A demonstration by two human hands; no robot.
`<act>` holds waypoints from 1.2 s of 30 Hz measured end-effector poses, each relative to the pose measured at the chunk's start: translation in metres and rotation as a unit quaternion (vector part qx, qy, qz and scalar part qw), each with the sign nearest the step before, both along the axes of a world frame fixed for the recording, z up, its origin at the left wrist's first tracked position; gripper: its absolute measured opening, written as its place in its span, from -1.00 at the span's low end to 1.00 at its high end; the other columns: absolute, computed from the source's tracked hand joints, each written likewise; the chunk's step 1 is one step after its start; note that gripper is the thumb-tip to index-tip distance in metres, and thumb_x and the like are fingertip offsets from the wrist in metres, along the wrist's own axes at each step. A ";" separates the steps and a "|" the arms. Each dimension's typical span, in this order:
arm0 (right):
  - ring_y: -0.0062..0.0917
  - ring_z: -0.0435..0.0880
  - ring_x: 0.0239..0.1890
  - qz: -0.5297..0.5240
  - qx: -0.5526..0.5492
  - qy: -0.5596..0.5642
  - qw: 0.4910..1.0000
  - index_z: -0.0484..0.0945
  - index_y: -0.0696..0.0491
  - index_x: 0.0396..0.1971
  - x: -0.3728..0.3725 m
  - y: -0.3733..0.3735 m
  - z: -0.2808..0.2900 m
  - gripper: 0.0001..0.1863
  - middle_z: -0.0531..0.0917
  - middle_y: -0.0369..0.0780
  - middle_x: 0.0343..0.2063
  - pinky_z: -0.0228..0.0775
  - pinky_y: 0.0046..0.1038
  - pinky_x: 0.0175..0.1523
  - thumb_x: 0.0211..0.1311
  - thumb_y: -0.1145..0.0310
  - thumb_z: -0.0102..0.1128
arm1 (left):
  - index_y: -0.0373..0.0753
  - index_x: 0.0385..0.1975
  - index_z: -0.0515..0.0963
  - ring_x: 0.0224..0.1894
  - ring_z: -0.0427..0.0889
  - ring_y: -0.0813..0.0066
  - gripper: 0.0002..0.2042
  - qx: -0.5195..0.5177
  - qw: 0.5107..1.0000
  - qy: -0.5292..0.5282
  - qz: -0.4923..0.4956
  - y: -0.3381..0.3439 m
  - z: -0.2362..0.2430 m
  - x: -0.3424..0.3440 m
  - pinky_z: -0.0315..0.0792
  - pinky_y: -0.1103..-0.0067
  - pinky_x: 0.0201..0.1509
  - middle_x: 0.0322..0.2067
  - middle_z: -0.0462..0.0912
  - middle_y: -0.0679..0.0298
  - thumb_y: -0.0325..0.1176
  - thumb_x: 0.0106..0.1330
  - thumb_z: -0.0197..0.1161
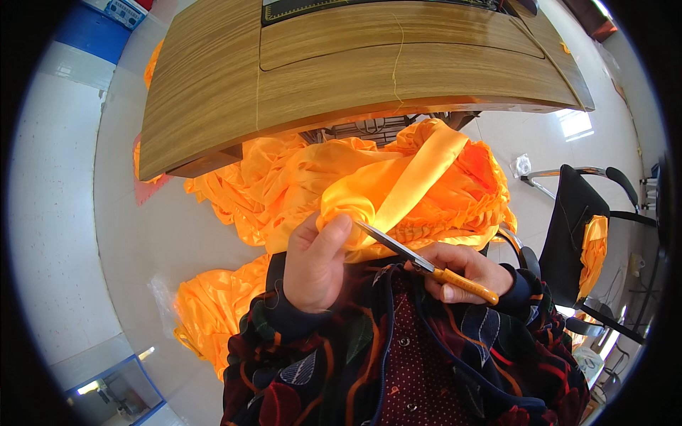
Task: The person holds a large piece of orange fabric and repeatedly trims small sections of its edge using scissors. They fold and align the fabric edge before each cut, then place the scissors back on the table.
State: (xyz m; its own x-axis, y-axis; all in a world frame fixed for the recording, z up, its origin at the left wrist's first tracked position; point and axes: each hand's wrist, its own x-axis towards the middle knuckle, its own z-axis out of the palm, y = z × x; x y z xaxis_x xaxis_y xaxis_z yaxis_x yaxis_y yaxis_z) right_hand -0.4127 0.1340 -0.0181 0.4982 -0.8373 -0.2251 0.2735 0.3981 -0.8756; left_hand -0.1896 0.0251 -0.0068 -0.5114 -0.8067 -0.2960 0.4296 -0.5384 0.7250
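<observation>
My left hand (316, 264) is closed, its thumb pressing a bunched, swirled fold of shiny orange satin cloth (419, 177) against the fingers. Across my lap, the rest of the cloth spreads in a large heap, with a smooth, wide strip rising to the right. A gathered edge runs along its right side. Held in my right hand (465, 270) is a pair of scissors (405, 250) with a yellow-orange handle, seen nearly edge-on. Their blades point up and left, and the tip reaches the bunched fold beside my left thumb. I cannot tell whether the blades are apart.
Ahead stands a wood-grain sewing table (206, 78) with a loose thread (396, 64) lying across its front. More orange cloth (220, 305) lies on the floor at the left. A black chair (568, 241) with cloth draped on it stands at the right.
</observation>
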 end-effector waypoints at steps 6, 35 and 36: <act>-0.75 0.42 -0.40 -0.005 0.000 -0.004 1.000 0.33 0.11 0.14 0.001 0.000 -0.002 -0.47 0.52 -0.37 -0.45 0.26 -0.65 -0.27 0.26 0.23 0.26 | -0.38 -0.01 0.48 0.00 0.53 0.50 -0.74 0.017 1.000 0.018 0.004 0.000 0.001 -0.002 0.33 0.52 0.16 -0.06 0.58 0.24 -0.40 0.38 0.07; -0.71 0.44 -0.42 -0.022 -0.041 0.027 0.999 0.31 0.10 0.19 -0.003 0.001 -0.002 -0.43 0.53 -0.36 -0.48 0.26 -0.62 -0.27 0.27 0.20 0.25 | -0.42 -0.01 0.49 -0.06 0.55 0.58 -0.74 -0.109 0.993 -0.016 0.037 0.007 -0.002 -0.003 0.36 0.62 0.10 -0.09 0.61 0.24 -0.41 0.43 0.04; -0.71 0.44 -0.42 -0.021 -0.038 0.028 0.999 0.31 0.10 0.19 -0.003 0.001 -0.002 -0.43 0.53 -0.36 -0.48 0.26 -0.62 -0.27 0.27 0.20 0.25 | -0.42 -0.01 0.49 -0.06 0.55 0.59 -0.74 -0.114 0.993 -0.019 0.037 0.007 -0.002 -0.003 0.36 0.62 0.10 -0.09 0.61 0.25 -0.42 0.43 0.05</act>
State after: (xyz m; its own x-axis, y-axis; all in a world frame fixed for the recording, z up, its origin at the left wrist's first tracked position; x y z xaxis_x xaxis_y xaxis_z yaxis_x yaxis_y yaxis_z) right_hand -0.4157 0.1351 -0.0197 0.4513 -0.8727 -0.1864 0.2377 0.3189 -0.9175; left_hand -0.1929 0.0319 -0.0088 -0.4402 -0.8900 -0.1185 0.4323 -0.3258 0.8408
